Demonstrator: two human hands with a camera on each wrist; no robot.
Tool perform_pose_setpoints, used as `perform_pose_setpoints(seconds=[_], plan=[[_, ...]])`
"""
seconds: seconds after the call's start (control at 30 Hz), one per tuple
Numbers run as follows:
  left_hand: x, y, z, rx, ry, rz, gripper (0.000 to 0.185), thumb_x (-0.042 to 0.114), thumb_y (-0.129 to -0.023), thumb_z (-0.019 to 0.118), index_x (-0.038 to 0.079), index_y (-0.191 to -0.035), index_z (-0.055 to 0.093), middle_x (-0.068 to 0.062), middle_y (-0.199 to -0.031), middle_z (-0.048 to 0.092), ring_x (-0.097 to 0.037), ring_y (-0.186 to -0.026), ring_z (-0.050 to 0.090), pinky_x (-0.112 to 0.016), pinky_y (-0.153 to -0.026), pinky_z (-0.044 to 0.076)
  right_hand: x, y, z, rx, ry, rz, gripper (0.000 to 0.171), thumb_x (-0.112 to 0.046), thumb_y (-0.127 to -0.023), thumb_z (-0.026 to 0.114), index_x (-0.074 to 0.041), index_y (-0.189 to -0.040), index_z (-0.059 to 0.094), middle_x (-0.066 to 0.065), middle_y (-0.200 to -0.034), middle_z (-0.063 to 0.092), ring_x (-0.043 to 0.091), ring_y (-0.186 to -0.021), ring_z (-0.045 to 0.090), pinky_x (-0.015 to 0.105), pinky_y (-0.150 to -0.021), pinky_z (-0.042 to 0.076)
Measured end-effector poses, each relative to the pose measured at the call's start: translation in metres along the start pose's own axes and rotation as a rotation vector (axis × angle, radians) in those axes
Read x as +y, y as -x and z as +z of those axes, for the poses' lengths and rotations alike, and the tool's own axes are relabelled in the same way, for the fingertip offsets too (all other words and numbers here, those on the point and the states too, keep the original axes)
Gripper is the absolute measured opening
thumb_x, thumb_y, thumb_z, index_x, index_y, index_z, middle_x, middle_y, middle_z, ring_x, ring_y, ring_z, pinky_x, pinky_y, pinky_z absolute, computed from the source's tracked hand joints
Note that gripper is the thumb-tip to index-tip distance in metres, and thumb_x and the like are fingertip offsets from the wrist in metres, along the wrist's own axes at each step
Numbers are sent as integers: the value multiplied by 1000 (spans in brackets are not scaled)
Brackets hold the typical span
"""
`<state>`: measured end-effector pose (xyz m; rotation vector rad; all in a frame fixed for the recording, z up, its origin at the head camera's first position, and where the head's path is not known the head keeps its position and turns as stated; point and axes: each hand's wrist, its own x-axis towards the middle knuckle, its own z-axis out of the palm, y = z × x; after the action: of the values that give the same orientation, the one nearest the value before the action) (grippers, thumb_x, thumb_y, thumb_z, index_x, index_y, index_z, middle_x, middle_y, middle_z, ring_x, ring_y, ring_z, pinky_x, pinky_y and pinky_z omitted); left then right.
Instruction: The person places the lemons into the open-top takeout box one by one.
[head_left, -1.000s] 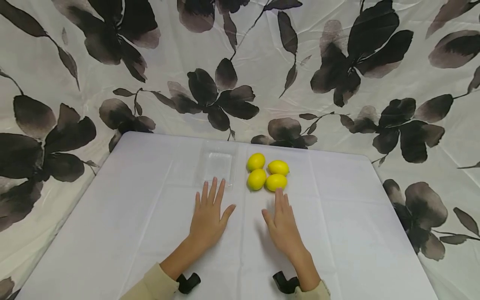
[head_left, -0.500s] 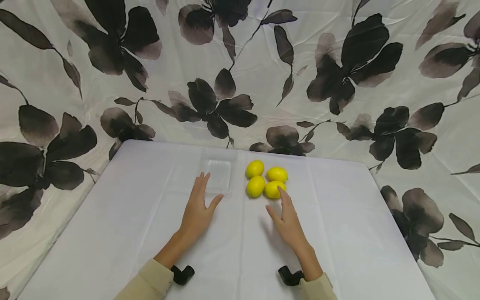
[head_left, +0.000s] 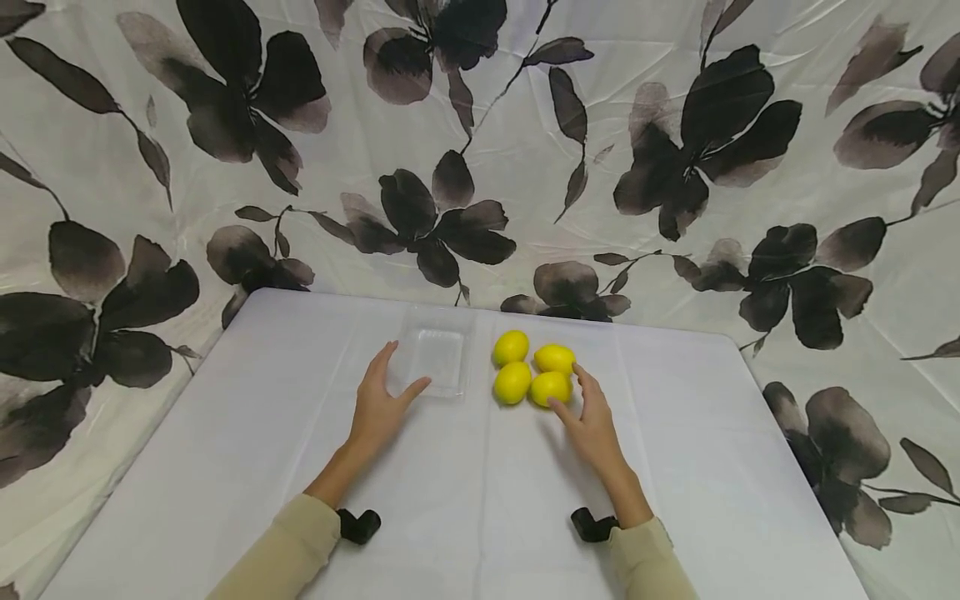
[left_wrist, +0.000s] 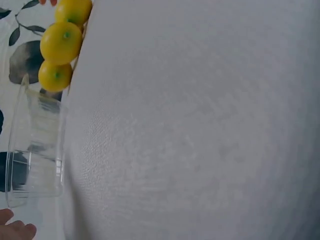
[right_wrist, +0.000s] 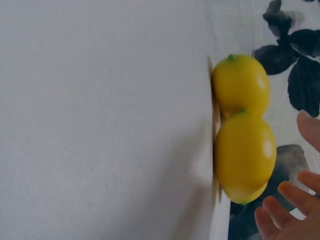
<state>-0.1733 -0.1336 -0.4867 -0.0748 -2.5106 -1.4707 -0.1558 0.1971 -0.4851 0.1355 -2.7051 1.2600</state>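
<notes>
A white-covered table [head_left: 675, 467] stands against a pale drape printed with dark flowers [head_left: 675, 142]. Four yellow lemons sit in a tight cluster near the far middle of the table, each touching its neighbours: a far-left lemon [head_left: 511, 347], a far-right lemon [head_left: 555, 358], a near-left lemon [head_left: 512, 382] and a near-right lemon [head_left: 550, 387]. Just beside the cluster, on its left, lies a clear plastic tray [head_left: 437, 357], shallow and rectangular; the left wrist view shows its transparent walls standing upright on the cloth. The right hand [head_left: 592, 417] lies at the near-right lemon with its fingers spread wide and lightly bent: the thumb touches the near side of that lemon and the forefinger runs along its right side. The head view does not show whether the fingers press on the fruit. The right wrist view shows the fingertips [right_wrist: 290, 192] close beside the lemon and not wrapped round it, so the hand is not yet gripping. The left hand [head_left: 377, 404] rests at the near-left corner of the tray, fingers straight and spread, with the thumb laid along the tray's near edge and the forefinger up its left side; it holds nothing. Both forearms wear light beige sleeves [head_left: 288, 554], with a small black mount at each wrist [head_left: 358, 526].
</notes>
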Motion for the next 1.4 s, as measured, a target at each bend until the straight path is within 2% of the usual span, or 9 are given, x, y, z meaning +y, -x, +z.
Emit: perform_pose_setpoints(seconds=[0.17, 0.3, 0.47, 0.6, 0.73, 0.9, 1.13, 1.4], plan=[[-8, -7, 1, -39, 66, -95, 94, 44, -85, 76, 10, -156, 26, -14, -162, 25, -36, -150, 22, -52, -121, 26, 5, -8, 0, -10, -8, 16, 69, -34, -95, 66, -6, -150, 37, 21, -152, 39, 40, -137, 41, 58, -114, 36], [-13, -10, 3, -72, 129, -148, 99, 40, -84, 79, 8, -158, 20, -15, -163, 21, -37, -150, 21, -49, -121, 29, 12, -14, 3, -18, -30, 47, 68, -32, -95, 67, -6, -149, 37, 20, -152, 39, 38, -136, 43, 55, -113, 38], [-19, -12, 6, -80, 188, -199, 106, 36, -81, 82, 10, -159, 14, -17, -162, 24, -35, -149, 25, -46, -120, 31, 17, -19, 7, 13, -75, 74, 68, -31, -93, 70, -6, -148, 39, 20, -149, 41, 37, -132, 46, 52, -110, 43], [-22, -11, 7, -81, 205, -200, 107, 35, -80, 83, 12, -159, 15, -18, -161, 26, -35, -148, 28, -44, -120, 31, 18, -19, 11, 36, -118, 73, 65, -26, -91, 73, -4, -144, 44, 21, -144, 45, 38, -127, 50, 51, -104, 48], [-23, -12, 7, -95, 226, -188, 103, 32, -81, 83, 10, -158, 18, -19, -161, 26, -33, -149, 27, -42, -120, 32, 19, -20, 14, 15, -138, 95, 62, -26, -89, 75, -2, -140, 48, 20, -139, 47, 37, -126, 50, 50, -101, 51], [-22, -12, 5, -117, 257, -166, 99, 29, -84, 81, 7, -158, 18, -24, -158, 30, -35, -146, 32, -42, -117, 35, 17, -22, 13, -3, -133, 136, 63, -25, -86, 78, -2, -138, 51, 21, -136, 49, 38, -123, 53, 49, -102, 51], [-19, -8, 4, -107, 258, -166, 99, 28, -83, 81, 6, -158, 19, -24, -154, 38, -36, -141, 40, -43, -113, 41, 13, -22, 9, 14, -111, 194, 62, -25, -81, 82, -3, -132, 55, 20, -137, 52, 37, -117, 59, 45, -99, 54], [-13, -3, 3, -107, 238, -169, 97, 23, -85, 79, 4, -157, 18, -24, -153, 40, -37, -140, 42, -43, -112, 42, -5, -27, -1, 42, -133, 156, 59, -26, -82, 81, -3, -130, 57, 18, -136, 55, 37, -116, 60, 47, -98, 54]])
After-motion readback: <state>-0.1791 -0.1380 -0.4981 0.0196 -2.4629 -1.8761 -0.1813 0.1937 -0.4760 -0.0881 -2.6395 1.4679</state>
